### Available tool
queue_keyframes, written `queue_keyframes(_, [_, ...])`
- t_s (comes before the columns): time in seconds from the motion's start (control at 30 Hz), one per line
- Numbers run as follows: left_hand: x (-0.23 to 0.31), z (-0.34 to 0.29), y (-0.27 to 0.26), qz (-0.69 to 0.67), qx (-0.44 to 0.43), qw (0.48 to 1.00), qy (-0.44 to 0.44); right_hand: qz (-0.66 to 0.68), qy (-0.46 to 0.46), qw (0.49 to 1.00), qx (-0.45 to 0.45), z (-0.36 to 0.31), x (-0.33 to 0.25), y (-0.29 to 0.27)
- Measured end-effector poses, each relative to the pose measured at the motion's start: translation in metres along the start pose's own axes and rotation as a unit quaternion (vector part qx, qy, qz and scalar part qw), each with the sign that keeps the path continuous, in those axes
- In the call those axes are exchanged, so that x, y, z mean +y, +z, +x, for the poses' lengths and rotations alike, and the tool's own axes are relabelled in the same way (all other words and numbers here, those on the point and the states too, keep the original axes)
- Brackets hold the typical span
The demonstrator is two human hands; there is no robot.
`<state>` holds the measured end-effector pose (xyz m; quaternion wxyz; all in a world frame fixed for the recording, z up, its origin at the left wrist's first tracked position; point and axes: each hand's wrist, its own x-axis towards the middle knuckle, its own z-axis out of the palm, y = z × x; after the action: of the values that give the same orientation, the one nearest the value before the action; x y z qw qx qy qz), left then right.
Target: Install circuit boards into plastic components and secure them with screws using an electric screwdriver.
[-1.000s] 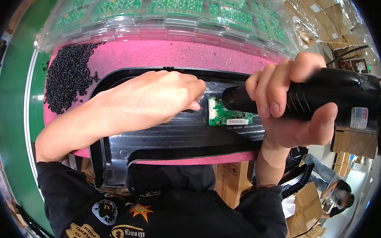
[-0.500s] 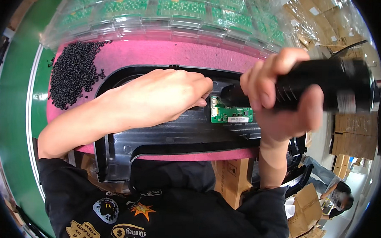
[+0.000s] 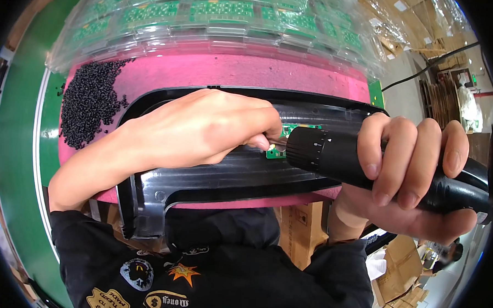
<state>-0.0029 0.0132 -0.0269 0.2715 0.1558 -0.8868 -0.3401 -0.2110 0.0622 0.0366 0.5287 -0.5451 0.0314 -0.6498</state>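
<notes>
My right hand (image 3: 408, 166) is wrapped around a black electric screwdriver (image 3: 326, 149), which lies nearly level and points left. Its bit reaches the pinched fingertips of my left hand (image 3: 220, 128). What those fingers hold, if anything, is hidden behind them. Beneath the bit and the tool's nose is a small green circuit board (image 3: 274, 154), partly covered. The board sits inside a long black plastic housing (image 3: 218, 177) with a raised rim. My left wrist crosses over the housing's left end.
A heap of small black screws (image 3: 89, 103) lies at the left on the pink work surface (image 3: 222, 70). Clear plastic trays of green circuit boards (image 3: 219, 12) stand along the far side. Cardboard boxes (image 3: 401, 265) and another person (image 3: 448, 253) are at the right.
The screwdriver has swung down and toward me at its rear end, and its bit now meets my left fingertips. My right hand has shifted right and nearer. My left hand stays almost in place.
</notes>
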Motion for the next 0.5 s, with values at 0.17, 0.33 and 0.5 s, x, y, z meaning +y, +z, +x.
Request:
queue_keyframes(0.17, [0.007,0.003,0.001,0.078,-0.001,0.996,0.039,-0.015,0.028,0.999,0.001,-0.005,-0.003,-0.001])
queue_keyframes(0.33, [0.005,0.006,0.002,0.098,0.090,0.990,0.050,-0.054,0.100,0.992,-0.046,-0.011,-0.004,-0.012])
queue_keyframes(0.5, [0.007,0.001,-0.002,0.137,0.048,0.989,-0.004,-0.126,0.118,0.984,-0.039,-0.019,0.004,-0.017])
